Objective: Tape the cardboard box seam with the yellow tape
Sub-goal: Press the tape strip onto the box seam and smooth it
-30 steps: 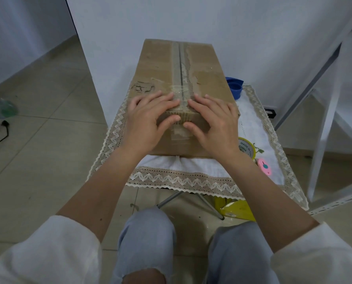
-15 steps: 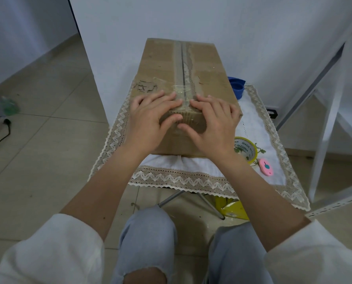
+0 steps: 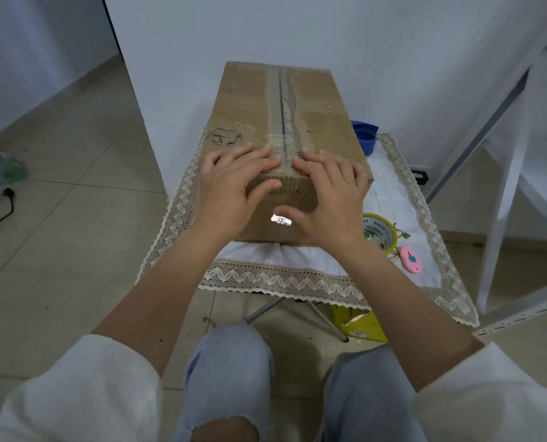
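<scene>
- A small folding table with a white, lace-edged cloth (image 3: 297,282) stands against a pale wall on a tiled floor; the person's knees in light jeans show below its near edge.
- The cardboard box (image 3: 249,100) lies lengthwise on the cloth, running from near to far, its top seam (image 3: 284,100) down the middle between torn, scuffed strips; clear, shiny tape crosses the seam toward the near end.
- The left hand (image 3: 230,189) lies flat on the near left corner of the box top, fingers spread and pointing toward the seam, thumb bent over the near edge; it presses and grips nothing.
- The right hand (image 3: 329,193) mirrors it on the near right corner, palm down and fingers splayed, thumb reaching down the near face just beside a shiny scrap of tape (image 3: 281,220); it too holds nothing.
- The yellow tape (image 3: 381,232) roll lies flat on the cloth, right of the box's near corner, partly hidden by the right wrist.
- A blue cup (image 3: 366,137) sits at the far right, beside the box.
- A small pink cutter (image 3: 410,259) lies just near and right of the tape roll.
</scene>
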